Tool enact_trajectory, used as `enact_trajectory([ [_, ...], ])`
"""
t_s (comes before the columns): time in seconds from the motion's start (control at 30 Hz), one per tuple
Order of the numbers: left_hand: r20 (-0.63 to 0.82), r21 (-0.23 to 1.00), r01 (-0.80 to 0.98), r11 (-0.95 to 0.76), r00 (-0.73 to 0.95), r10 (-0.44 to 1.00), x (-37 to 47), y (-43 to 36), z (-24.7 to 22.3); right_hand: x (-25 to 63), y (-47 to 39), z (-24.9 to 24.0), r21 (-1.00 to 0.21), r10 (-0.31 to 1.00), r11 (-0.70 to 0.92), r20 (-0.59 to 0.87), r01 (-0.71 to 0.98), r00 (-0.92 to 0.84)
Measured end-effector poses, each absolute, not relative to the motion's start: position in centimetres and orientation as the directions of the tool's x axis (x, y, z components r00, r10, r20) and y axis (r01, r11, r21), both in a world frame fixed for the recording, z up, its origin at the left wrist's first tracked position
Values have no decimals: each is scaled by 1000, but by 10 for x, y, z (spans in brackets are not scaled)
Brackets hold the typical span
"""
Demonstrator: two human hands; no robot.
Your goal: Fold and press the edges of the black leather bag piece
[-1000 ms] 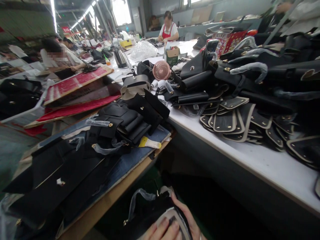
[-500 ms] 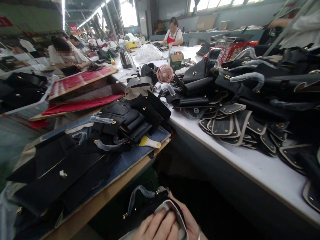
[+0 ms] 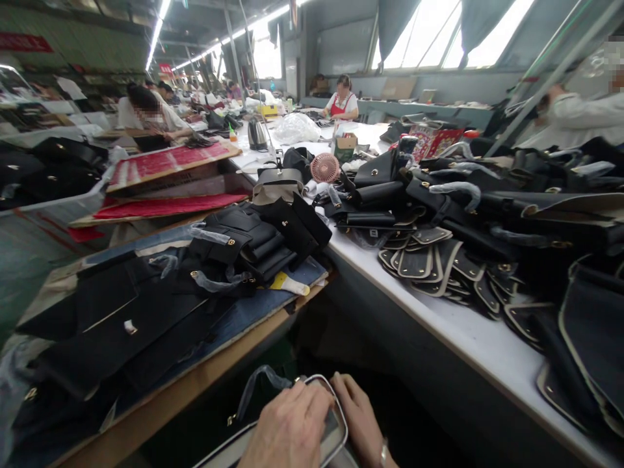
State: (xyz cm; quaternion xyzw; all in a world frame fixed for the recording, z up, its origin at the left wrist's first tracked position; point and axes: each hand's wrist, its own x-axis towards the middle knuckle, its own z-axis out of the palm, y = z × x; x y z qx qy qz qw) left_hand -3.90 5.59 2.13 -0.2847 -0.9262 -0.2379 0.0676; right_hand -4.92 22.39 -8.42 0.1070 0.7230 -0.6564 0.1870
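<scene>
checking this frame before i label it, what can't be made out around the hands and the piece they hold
Head view only:
- Piece with pale edging: mostly covered by the left hand and cut by the bottom edge; its full shape is unclear.
- Right hand: its grip is hidden behind the piece.
- Clear wrapped strap: where it attaches is lost in shadow.
- Small pink fan: too small to tell if it runs.

A dark open gap runs up between the wooden board [image 3: 205, 390] on the left and the white table [image 3: 468, 338] on the right, free above the hands. Bags [image 3: 244, 247] crowd the board; flaps [image 3: 429, 260] and more bags pile across the table, leaving only its near edge strip bare.
</scene>
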Motion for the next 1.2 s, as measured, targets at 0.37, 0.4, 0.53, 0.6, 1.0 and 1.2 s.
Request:
enact_trajectory([
  [0.37,165,490,538,686,-830,533,-30,45,17,-38,234,15,-853,-414,489,-414,186,-811],
  [0.4,176,493,542,681,-828,532,-30,45,16,-36,233,10,-858,-406,472,-417,204,-813],
  [0.53,228,502,551,667,-828,512,-32,45,7,-30,232,-4,-883,-369,415,-384,220,-847],
  [0.6,255,512,540,668,-838,482,-31,45,4,-28,232,-7,-894,-368,391,-370,219,-853],
  [1.0,545,208,682,701,-676,495,-24,42,4,-19,240,-24,-901,-337,356,-370,247,-866],
  [1.2,453,153,681,716,-692,562,-28,42,21,-23,234,-11,-907,-351,383,-316,173,-881],
])
